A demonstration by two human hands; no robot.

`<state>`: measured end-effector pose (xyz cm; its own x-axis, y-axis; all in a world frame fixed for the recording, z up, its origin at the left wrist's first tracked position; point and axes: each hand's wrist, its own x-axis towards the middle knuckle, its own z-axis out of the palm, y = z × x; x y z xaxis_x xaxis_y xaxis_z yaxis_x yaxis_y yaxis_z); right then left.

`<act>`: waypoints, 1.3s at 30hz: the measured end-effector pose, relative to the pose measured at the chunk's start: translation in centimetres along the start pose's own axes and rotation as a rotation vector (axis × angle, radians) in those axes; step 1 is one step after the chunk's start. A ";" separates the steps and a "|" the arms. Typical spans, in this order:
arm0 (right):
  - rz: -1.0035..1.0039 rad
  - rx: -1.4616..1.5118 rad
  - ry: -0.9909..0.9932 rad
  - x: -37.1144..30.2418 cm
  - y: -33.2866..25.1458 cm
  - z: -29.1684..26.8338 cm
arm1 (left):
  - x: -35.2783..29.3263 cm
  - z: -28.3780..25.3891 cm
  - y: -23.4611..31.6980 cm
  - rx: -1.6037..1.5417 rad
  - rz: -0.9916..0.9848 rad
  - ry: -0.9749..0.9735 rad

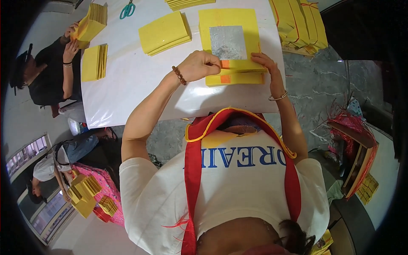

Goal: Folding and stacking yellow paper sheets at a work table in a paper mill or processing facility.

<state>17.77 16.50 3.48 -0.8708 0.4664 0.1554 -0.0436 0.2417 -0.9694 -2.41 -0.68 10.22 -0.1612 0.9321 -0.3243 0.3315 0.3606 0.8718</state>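
1. The yellow paper stack [252, 47] is lying on the white bench [110, 102], its silver patch [228, 41] facing up; clock directions are taken from this patch, twelve pointing to the top of the view.
2. The left hand [199, 66], at eight o'clock, is curling narrow, apparently pinching the left end of the folded edge [248, 78] beside its orange marks [225, 79].
3. The right hand [269, 70], at four o'clock, is spreading its fingers over the right end; with its thumb hidden, one cannot tell whether it is gripping.
4. A folded yellow pile [164, 35] is resting at nine o'clock, near the stack; teal scissors [127, 10] are lying at ten, well apart.
5. Probable faults: the fold may be running crooked if the two hands are pulling unevenly; layers may be sliding out of line if the right hand is pressing too lightly; paper may be creasing or tearing if the left pinch is tugging too hard.
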 end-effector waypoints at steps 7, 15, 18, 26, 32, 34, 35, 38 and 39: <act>-0.085 -0.095 -0.048 0.1 -1.0 -0.1 | 0.1 -0.1 -0.7 -0.083 -0.026 0.016; -0.062 -0.052 0.030 0.2 1.2 0.1 | -1.6 -0.3 0.0 0.207 0.400 0.130; -0.016 0.003 0.071 0.4 1.4 0.1 | -0.7 0.2 -2.3 0.793 0.452 0.471; -0.365 -0.629 -0.042 0.6 -2.4 -1.0 | -3.4 2.2 -1.5 0.977 0.579 0.508; 0.292 -0.253 -0.128 0.8 -3.0 -0.8 | -3.0 2.5 -1.5 0.446 0.286 0.548; 0.272 -0.177 -0.047 1.8 -3.1 -0.2 | -1.8 2.2 -1.8 0.247 0.151 0.547; 0.251 -0.101 0.037 2.4 -3.1 0.1 | -1.1 1.9 -2.0 0.050 0.021 0.538; 0.232 0.037 0.103 3.2 -2.6 0.8 | 0.0 2.1 -4.2 -0.277 -0.006 0.524; 0.234 0.036 0.105 3.2 -2.5 0.9 | 0.2 2.1 -4.2 -0.412 -0.070 0.486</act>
<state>14.68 16.58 6.25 -0.8040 0.5919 -0.0566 0.1339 0.0875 -0.9871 -1.88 -1.97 5.78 -0.6045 0.7506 -0.2667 -0.0641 0.2879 0.9555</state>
